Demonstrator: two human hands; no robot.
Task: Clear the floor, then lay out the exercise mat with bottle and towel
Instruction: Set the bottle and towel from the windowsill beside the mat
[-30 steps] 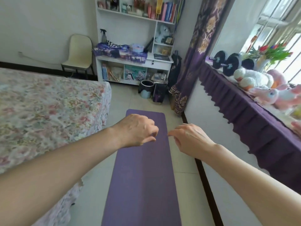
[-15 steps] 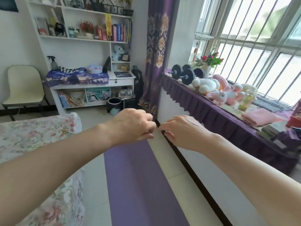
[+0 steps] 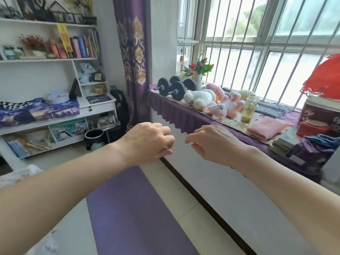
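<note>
Both hands hang in the air in front of the person, bare forearms reaching out over the floor. Her left hand (image 3: 149,141) is curled loosely, fingers tucked under toward the palm, with nothing in it. Close beside it, not touching, the right hand (image 3: 214,144) is half closed as well, fingers bent downward and empty.

Below the arms the purple exercise mat (image 3: 128,208) lies flat on the tiled floor (image 3: 185,203), running alongside the white wall under the window, a strip of tile between them.

The bottle and towel are up on the window ledge (image 3: 176,109), which is draped in a purple scalloped cloth. The glass bottle (image 3: 248,113) stands upright, with yellowish liquid and something green inside. Just beside it, toward the near end of the ledge, lies the folded pink towel (image 3: 265,129). Farther along the ledge are pink and white plush toys (image 3: 211,102), then black dumbbells (image 3: 173,87) and a vase of tulips (image 3: 199,70). A purple patterned curtain (image 3: 133,57) hangs at the corner, and a white bookshelf (image 3: 55,85) stands against the far wall.
</note>
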